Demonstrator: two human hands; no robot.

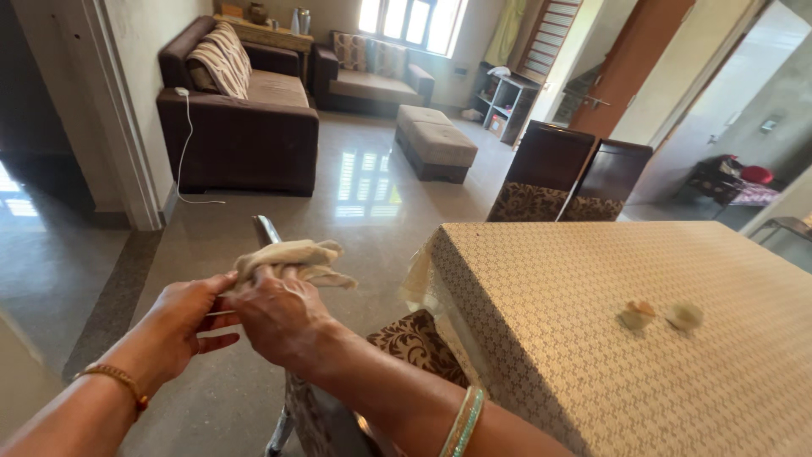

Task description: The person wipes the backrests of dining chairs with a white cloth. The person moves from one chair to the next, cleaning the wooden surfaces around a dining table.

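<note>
Cloth (292, 256), pale beige and crumpled, bunching up over the top rail of a chair (267, 230) and being pinned there from both sides. Right hand (283, 317) closing over the near end of it, fingers curled down and knuckles up, pressing the fabric against the rail so it cannot slide off. Left hand (182, 326) gripping just beside the right, thumb and forefinger pinching what looks like a loose edge of the same cloth, the remaining fingers hanging relaxed below; holding the free end taut seems the likely reason. Both wrists crossing close together, nearly touching, keeping the wad compact between them. A thin bangle (118, 379) circling the left wrist and a set of green bangles (464, 421) sitting on the right forearm.

Just below the right hand, showing the patterned seat cushion (414, 343) of the same chair, dark brown with cream swirls. Just to the right of that hand, spreading out a table (592, 338) under a cream woven cover with clear plastic bunching at its near corner. Further right on that cover, well apart from both hands, lying two small pale crumpled scraps (660, 316). Beyond the hands, across polished floor, standing two dark chairs (575, 173) at the table's far end, a padded ottoman (436, 140), and a brown sofa (241, 110) off to the left.
</note>
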